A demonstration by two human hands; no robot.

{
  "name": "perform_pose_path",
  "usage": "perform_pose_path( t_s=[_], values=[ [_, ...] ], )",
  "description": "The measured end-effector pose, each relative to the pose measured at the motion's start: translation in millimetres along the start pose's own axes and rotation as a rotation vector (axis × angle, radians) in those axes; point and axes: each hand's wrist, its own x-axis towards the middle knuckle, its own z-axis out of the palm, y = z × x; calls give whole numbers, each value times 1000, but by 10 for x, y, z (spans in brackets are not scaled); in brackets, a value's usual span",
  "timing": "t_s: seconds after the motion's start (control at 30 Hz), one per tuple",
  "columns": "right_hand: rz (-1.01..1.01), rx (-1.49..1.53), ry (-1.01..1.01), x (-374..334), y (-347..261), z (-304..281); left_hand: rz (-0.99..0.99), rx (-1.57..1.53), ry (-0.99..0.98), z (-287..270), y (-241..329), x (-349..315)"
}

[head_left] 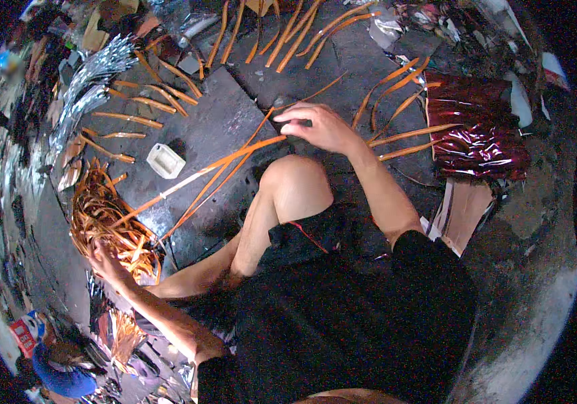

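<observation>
A tangled heap of shiny orange strips (110,209) lies on the floor to my left. My left hand (105,264) is at its near side, fingers closed among the strips; which ones they grip is hard to make out. A long orange strip (214,167) stretches from the heap up to my right hand (322,128), whose thumb and fingers are closed at its far end. Two thinner strips run close beside it, crossing under it. My bent bare knee (295,182) is just below the right hand.
Separate orange strips (295,40) fan out in an arc across the dark floor mat (214,101). A small white dish (166,161) stands inside the arc. Silvery strips (100,71) lie at the far left, a dark red glossy sheet (477,128) at the right, cardboard (466,212) below it.
</observation>
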Motion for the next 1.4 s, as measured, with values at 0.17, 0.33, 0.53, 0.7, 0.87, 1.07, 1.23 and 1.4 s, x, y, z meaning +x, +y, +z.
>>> perform_pose_path(
  t_s=[0.17,0.33,0.53,0.7,0.87,1.07,1.23,1.4],
  values=[
    [475,-373,116,66,1369,-105,3,-15,-280,482,203,-462],
    [204,-918,132,387,2412,-184,27,85,-388,859,690,-748],
    [74,-1017,-143,546,2775,-339,-57,10,-388,817,504,-860],
    [144,-936,-297,624,2606,-454,-24,115,-445,910,488,-877],
    [230,-893,-323,627,2541,-539,-33,-41,-556,1184,535,-882],
    [173,-215,-44,695,996,-588,-16,-66,-739,1556,1128,-1281],
    [60,366,-11,665,-449,-156,-24,-357,-891,2132,1754,-1693],
    [-4,427,-91,583,-1091,219,-17,-405,-780,2142,1885,-1687]
  ],
)
